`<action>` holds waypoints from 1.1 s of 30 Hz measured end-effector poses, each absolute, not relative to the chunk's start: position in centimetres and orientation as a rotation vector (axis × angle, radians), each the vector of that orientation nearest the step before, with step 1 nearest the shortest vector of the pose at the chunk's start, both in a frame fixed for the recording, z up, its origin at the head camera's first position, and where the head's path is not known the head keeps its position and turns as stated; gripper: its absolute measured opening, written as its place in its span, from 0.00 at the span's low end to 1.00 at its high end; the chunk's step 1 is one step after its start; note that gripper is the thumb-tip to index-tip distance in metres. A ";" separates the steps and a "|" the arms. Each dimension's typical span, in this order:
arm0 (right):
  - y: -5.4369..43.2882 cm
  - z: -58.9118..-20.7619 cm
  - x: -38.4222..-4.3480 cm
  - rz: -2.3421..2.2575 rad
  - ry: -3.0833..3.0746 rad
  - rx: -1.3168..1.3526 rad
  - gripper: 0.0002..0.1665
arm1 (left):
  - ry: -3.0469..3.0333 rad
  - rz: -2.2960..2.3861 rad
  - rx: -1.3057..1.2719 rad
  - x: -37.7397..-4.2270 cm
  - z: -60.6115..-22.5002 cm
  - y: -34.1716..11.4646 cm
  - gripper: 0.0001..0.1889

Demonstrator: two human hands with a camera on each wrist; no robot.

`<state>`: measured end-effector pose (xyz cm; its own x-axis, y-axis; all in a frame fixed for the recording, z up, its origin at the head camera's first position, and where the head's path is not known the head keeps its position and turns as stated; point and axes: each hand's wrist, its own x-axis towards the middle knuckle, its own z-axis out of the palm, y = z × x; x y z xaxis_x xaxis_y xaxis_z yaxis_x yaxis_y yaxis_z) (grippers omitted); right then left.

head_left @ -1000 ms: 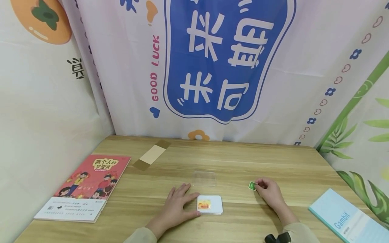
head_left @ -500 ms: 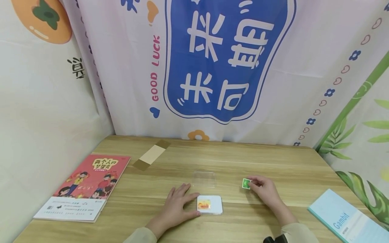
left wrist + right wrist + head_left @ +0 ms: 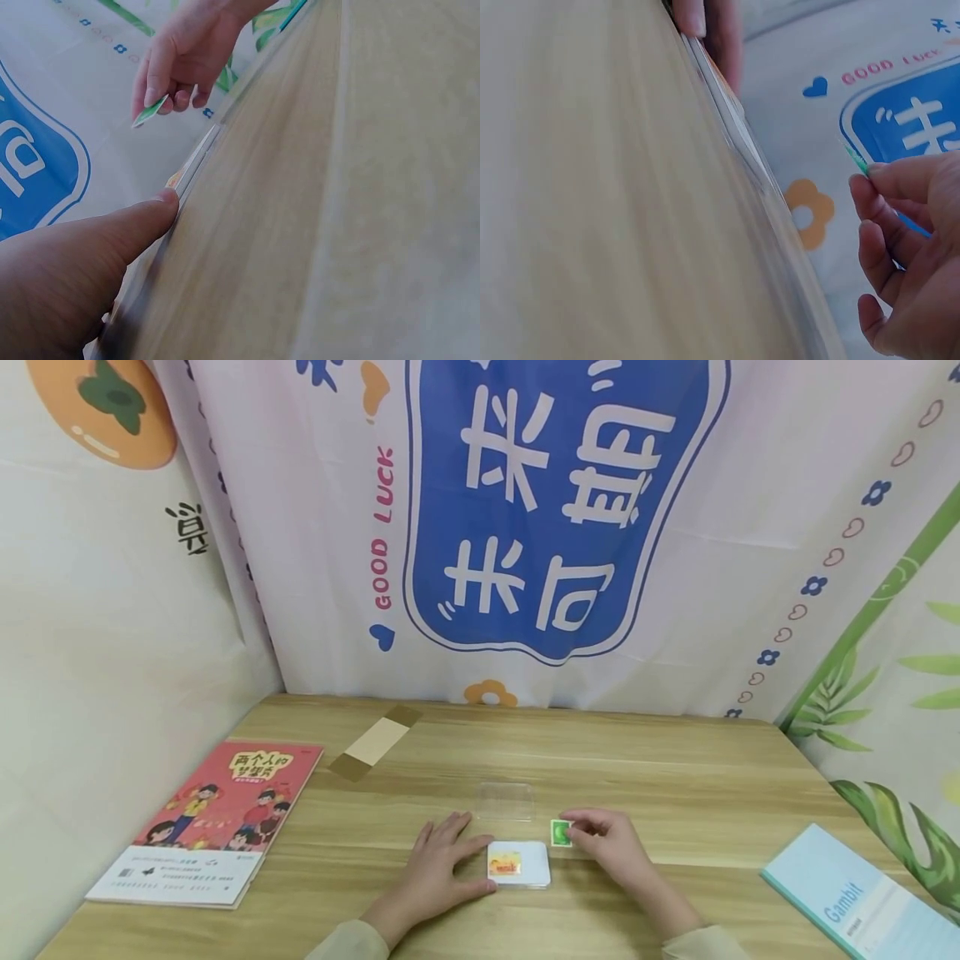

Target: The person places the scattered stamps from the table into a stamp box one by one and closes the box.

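Note:
Between thumb and forefinger, my right hand (image 3: 611,847) pinches a small green stamp (image 3: 560,832) with a white border. It is held above the table, just up and right of a flat clear case (image 3: 536,864) containing a white card. On the card's left half lies an orange-yellow stamp (image 3: 504,865). My left hand (image 3: 435,877) rests on the table with fingers spread, its thumb and forefinger touching the case's left corners. In the left wrist view the thumb (image 3: 161,206) lies straight against the case's edge. The green stamp (image 3: 856,159) appears nearly edge-on in the right wrist view.
A clear plastic lid (image 3: 504,802) lies just behind the case. A brown and cream strip (image 3: 375,743) sits at the back left. The red and white book (image 3: 210,818) is on the left, and a light blue notebook (image 3: 862,893) on the right. Printed cloth (image 3: 330,568) hangs behind.
My right hand has carried the green stamp leftward, from well right of the case to near its upper right corner. My left hand and the case have stayed put.

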<state>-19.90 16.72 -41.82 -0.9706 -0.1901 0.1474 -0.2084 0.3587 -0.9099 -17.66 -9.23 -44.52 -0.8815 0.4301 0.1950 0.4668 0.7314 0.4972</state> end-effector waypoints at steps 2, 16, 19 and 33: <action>16.0 -42.1 -19.6 1.743 -2.585 0.430 0.12 | -2.861 -0.847 -0.735 -17.7 -44.5 -9.2 0.33; 14.2 -42.9 -18.1 1.696 -2.676 0.529 0.11 | -2.862 -0.846 -0.744 -17.6 -44.5 -9.2 0.33; 14.4 -43.8 -18.5 1.633 -2.684 0.544 0.11 | -2.863 -0.845 -0.741 -17.6 -44.4 -9.1 0.33; 14.1 -44.5 -18.5 1.392 -2.693 0.599 0.08 | -2.873 -0.857 -0.739 -17.6 -44.2 -9.2 0.33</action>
<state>-18.53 14.08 -44.55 -0.9237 -0.3142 0.2193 -0.3606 0.5192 -0.7748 -17.56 -9.19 -44.23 -0.8842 0.4299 0.1827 0.4598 0.7316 0.5033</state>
